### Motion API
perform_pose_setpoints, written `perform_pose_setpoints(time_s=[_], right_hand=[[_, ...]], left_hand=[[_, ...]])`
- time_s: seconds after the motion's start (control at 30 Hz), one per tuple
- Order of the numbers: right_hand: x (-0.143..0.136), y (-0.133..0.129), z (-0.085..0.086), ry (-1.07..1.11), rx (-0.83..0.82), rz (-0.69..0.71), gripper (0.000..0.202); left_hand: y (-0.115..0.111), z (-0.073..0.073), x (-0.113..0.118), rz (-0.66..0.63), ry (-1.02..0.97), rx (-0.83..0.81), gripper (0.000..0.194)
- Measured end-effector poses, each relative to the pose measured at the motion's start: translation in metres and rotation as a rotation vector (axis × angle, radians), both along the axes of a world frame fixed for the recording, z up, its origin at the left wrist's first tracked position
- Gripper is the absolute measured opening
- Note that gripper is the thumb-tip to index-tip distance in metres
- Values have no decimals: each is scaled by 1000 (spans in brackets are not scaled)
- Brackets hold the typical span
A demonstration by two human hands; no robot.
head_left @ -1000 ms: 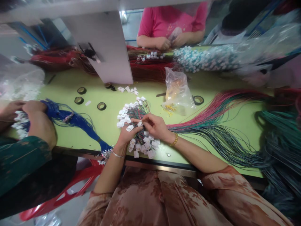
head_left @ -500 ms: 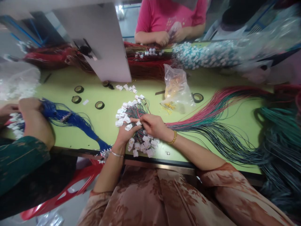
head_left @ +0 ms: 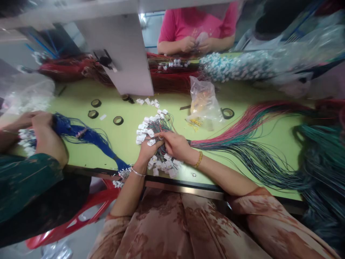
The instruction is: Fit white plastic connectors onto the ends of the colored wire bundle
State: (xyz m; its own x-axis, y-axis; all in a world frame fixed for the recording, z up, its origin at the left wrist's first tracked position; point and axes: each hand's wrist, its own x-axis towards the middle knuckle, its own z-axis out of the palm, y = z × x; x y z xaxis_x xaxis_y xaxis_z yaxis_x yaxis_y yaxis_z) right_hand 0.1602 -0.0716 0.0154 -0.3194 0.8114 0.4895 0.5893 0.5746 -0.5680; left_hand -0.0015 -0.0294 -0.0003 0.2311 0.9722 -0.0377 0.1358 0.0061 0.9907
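Observation:
A bundle of thin dark and red wires (head_left: 165,125) lies across the table in front of me, with many white plastic connectors (head_left: 168,164) fanned out at its end. My left hand (head_left: 147,151) is closed on wires near that end, and a white connector (head_left: 151,142) sits against its fingers. Close beside it, on the right, my right hand (head_left: 177,146) is closed in a pinch over the same wires, fingertips meeting the left hand's. What exactly lies between the right fingertips is too small to make out. Pink, green and dark wires (head_left: 229,142) run right from beneath the right hand.
Rolls of black tape (head_left: 118,120) lie to the left, another tape roll (head_left: 228,113) to the right. A clear bag of yellow pieces (head_left: 204,100) stands behind my hands. A co-worker's arm (head_left: 47,136) handles blue wires (head_left: 88,135). A grey panel (head_left: 126,54) rises behind.
The whole view has shifted slightly. The connector between my hands is no longer at the right fingertips, and one shows by the left fingers. The right fingers reach further over the left hand.

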Motion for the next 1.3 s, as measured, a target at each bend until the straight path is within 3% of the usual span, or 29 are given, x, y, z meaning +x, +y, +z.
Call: perform_pose_setpoints(time_s=[0.13, 0.3, 0.43, 0.6, 0.8, 0.97, 1.1, 1.3], right_hand=[[9, 2, 5, 164, -15, -1, 33], [7, 3, -2, 133, 17, -71, 27], [11, 6, -3, 135, 14, -113, 17], [16, 10, 3, 179, -12, -65, 14], [11, 7, 2, 405, -171, -108, 10], [10, 7, -1, 394, -210, -130, 8], [10, 10, -2, 567, -358, -151, 13], [7, 9, -5, 548, -285, -136, 12]], left_hand=[[-3, 0, -2, -45, 6, -10, 34], [-4, -2, -4, -37, -13, 26, 39], [-4, -5, -5, -57, 46, 90, 32], [-4, -5, -6, -55, 135, 205, 26], [-6, -4, -6, -72, 142, 261, 22], [-8, 0, -3, -47, 181, 283, 19], [-7, 3, -4, -71, 129, 247, 20], [-1, -4, -8, -106, 17, 126, 27]])
